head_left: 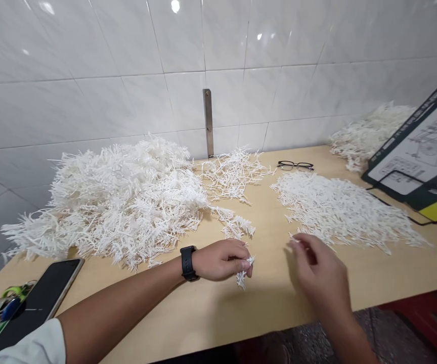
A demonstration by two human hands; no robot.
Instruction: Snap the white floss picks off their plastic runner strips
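Observation:
My left hand (224,260), a black watch on its wrist, is closed around a white branched plastic piece (241,279) whose ends stick out by the thumb and below the fingers. To the right, my right hand (319,270) pinches with thumb and forefinger; a small white bit (293,239) shows at the fingertips. Just beyond it spreads a flat pile of small loose white pieces (343,210). On the left rises a large heap of white branched plastic pieces (127,197). A few more branched pieces (235,222) lie just past my left hand.
A tangled thin white cluster (235,174) and black-framed glasses (295,166) lie near the tiled wall. Another white pile (370,129) sits behind a printed box (431,151) at right. A phone (57,283) and keys (9,303) rest on the table (173,323) at left.

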